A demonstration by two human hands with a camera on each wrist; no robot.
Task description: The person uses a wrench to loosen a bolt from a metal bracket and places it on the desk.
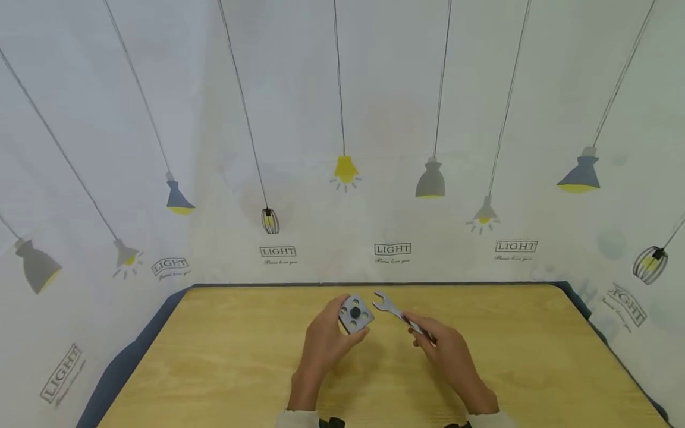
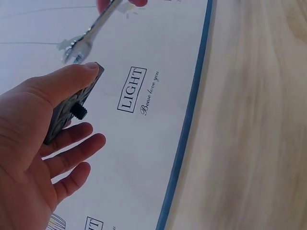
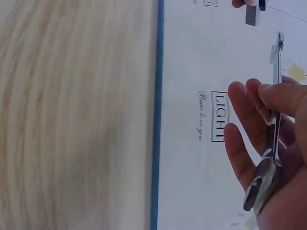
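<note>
My left hand pinches a square grey metal plate by its edges, thumb on one side and fingers on the other. Several round holes pierce the plate. A black bolt sits at its centre, the hex head facing the head camera and the threaded end sticking out behind. In my right hand is a double open-ended wrench, held along its shank between thumb and fingers. The wrench's far open end points up toward the plate, with a small gap between them. Both things are held above the table.
A wood-grain table with a dark blue edge spreads beneath both hands. Behind it and at the sides stands a white wall covering printed with hanging lamps and the word LIGHT.
</note>
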